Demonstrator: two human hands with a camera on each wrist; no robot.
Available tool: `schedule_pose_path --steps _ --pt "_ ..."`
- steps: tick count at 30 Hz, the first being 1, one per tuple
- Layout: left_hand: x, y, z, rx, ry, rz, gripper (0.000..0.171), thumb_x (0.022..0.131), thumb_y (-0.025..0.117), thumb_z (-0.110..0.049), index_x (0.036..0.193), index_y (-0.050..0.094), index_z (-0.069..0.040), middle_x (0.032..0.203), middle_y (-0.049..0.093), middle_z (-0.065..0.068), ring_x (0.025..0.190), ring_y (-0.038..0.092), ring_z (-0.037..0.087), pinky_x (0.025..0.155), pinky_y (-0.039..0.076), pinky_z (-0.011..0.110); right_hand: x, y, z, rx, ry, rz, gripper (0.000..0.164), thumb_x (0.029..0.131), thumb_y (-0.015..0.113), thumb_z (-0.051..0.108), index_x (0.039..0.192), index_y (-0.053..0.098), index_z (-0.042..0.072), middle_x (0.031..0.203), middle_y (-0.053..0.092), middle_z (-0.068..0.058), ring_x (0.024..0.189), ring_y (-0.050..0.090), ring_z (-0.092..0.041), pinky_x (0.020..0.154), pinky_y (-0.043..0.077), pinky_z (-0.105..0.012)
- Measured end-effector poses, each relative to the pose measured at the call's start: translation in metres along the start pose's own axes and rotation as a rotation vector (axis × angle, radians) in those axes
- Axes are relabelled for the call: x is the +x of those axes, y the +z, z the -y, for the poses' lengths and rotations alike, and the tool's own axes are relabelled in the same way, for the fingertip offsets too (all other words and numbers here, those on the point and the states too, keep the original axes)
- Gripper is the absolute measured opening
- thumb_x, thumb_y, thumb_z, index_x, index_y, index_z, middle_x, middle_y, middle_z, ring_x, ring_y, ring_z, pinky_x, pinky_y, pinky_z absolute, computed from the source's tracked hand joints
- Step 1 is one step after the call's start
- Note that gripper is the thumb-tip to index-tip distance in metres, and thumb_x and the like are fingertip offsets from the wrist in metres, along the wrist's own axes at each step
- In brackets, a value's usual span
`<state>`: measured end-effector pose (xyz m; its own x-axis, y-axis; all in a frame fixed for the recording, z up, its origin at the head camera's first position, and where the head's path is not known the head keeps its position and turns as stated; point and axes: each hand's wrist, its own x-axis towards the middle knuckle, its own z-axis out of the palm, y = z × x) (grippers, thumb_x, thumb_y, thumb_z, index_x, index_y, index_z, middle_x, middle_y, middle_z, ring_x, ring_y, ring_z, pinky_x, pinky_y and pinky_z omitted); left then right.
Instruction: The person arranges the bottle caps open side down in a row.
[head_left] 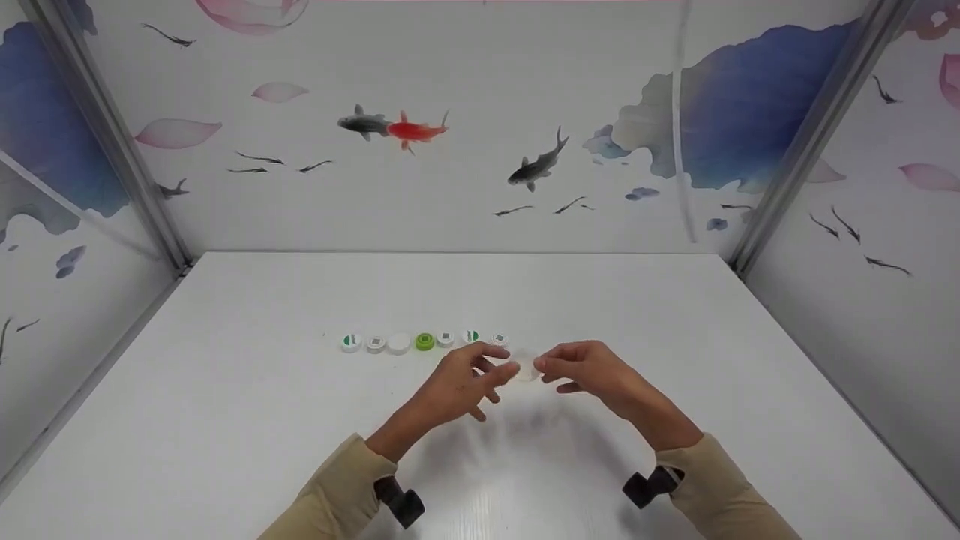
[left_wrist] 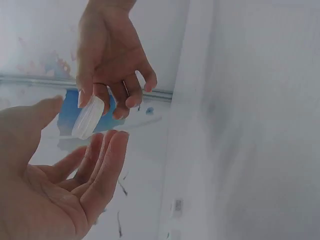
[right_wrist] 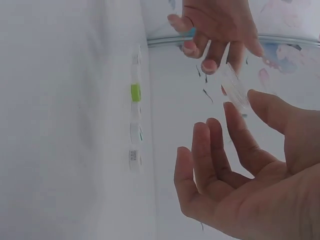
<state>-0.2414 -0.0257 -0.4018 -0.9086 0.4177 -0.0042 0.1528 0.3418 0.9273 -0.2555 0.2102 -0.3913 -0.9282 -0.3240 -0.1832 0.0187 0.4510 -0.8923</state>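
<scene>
A clear, round plastic lid (head_left: 525, 367) with a ridged rim is held up in the air between the two hands. My right hand (head_left: 592, 371) pinches its edge between thumb and forefinger, as the lid (right_wrist: 235, 89) in the right wrist view shows; the other right fingers are loosely bent. Facing it from the left is my left hand (head_left: 461, 382), thumb and fingers spread on either side of the lid. In the left wrist view a gap shows between the left hand (left_wrist: 70, 185) and the lid (left_wrist: 88, 118).
Several bottle caps stand in a row on the white table (head_left: 262, 420) beyond the hands. Most are white, some with green marks or square codes, such as the leftmost cap (head_left: 351, 343); one is a green cap (head_left: 424, 341). Printed panels (head_left: 465, 187) wall the table's back and sides.
</scene>
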Motion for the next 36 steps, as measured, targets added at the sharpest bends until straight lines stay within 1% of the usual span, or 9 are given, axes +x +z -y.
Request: schedule_pose_path --steps 3,6,9,12,15,19,23,29,36 --pt "0.000 -0.002 0.002 -0.110 -0.102 0.070 0.062 0.100 0.050 -0.058 0.127 0.063 -0.004 0.109 0.071 0.015 0.086 0.074 0.023 0.064 0.062 0.036 -0.001 -0.001 0.000 -0.020 -0.038 -0.013 0.042 0.094 0.070 0.038 0.114 0.071 0.002 0.110 0.071 -0.005 0.108 0.064 -0.025 0.099 0.055 -0.040" --pt "0.000 -0.004 0.004 -0.194 -0.200 0.129 0.072 0.098 0.042 -0.068 0.122 0.066 -0.005 0.110 0.072 0.013 0.088 0.074 0.022 0.069 0.063 0.038 -0.001 -0.001 -0.002 -0.056 -0.079 -0.013 0.044 0.093 0.070 0.039 0.116 0.071 0.001 0.108 0.071 -0.004 0.106 0.064 -0.027 0.097 0.055 -0.041" --pt "0.000 -0.004 0.006 -0.257 -0.276 0.167 0.074 0.095 0.042 -0.071 0.120 0.068 -0.006 0.109 0.072 0.010 0.088 0.074 0.021 0.073 0.063 0.039 -0.002 0.000 -0.003 -0.089 -0.110 -0.016 0.041 0.092 0.071 0.040 0.114 0.073 0.005 0.106 0.073 -0.005 0.102 0.064 -0.024 0.094 0.054 -0.041" --pt "0.000 -0.004 0.007 -0.308 -0.321 0.193 0.073 0.094 0.045 -0.071 0.119 0.069 -0.007 0.109 0.072 0.009 0.090 0.073 0.021 0.074 0.062 0.039 -0.003 0.001 -0.003 -0.112 -0.132 -0.020 0.037 0.092 0.072 0.039 0.112 0.075 0.009 0.105 0.074 -0.004 0.098 0.064 -0.020 0.092 0.053 -0.041" --pt "0.000 -0.003 0.008 -0.346 -0.345 0.214 0.069 0.094 0.047 -0.068 0.120 0.069 -0.007 0.111 0.072 0.009 0.091 0.072 0.021 0.075 0.061 0.037 -0.004 0.003 -0.003 -0.122 -0.142 -0.025 0.035 0.091 0.073 0.040 0.111 0.076 0.011 0.105 0.074 -0.003 0.098 0.065 -0.017 0.094 0.053 -0.041" --pt "0.000 -0.003 0.009 -0.375 -0.360 0.240 0.067 0.095 0.050 -0.064 0.123 0.068 -0.006 0.115 0.071 0.010 0.090 0.070 0.018 0.073 0.060 0.033 -0.004 0.004 -0.005 -0.120 -0.160 -0.026 0.035 0.092 0.072 0.037 0.112 0.075 0.008 0.107 0.074 -0.004 0.101 0.067 -0.018 0.096 0.053 -0.044" --pt "0.000 -0.002 0.009 -0.395 -0.368 0.251 0.068 0.095 0.050 -0.063 0.125 0.066 -0.004 0.121 0.069 0.013 0.093 0.070 0.019 0.074 0.060 0.032 -0.004 0.004 -0.007 -0.115 -0.174 -0.021 0.036 0.092 0.072 0.035 0.113 0.074 0.006 0.107 0.073 -0.005 0.101 0.066 -0.018 0.095 0.053 -0.043" --pt "0.003 0.000 0.011 -0.428 -0.410 0.276 0.074 0.094 0.049 -0.064 0.130 0.062 -0.001 0.126 0.067 0.014 0.098 0.068 0.020 0.079 0.058 0.034 -0.004 0.005 -0.008 -0.115 -0.170 -0.027 0.034 0.092 0.073 0.036 0.112 0.075 0.008 0.107 0.073 -0.005 0.099 0.066 -0.017 0.094 0.054 -0.042" --pt "0.005 0.001 0.012 -0.456 -0.436 0.285 0.076 0.093 0.048 -0.063 0.132 0.059 0.002 0.124 0.068 0.012 0.098 0.068 0.019 0.080 0.056 0.034 -0.006 0.006 -0.008 -0.123 -0.162 -0.023 0.036 0.092 0.073 0.037 0.112 0.075 0.007 0.105 0.074 -0.006 0.098 0.067 -0.017 0.094 0.054 -0.042"
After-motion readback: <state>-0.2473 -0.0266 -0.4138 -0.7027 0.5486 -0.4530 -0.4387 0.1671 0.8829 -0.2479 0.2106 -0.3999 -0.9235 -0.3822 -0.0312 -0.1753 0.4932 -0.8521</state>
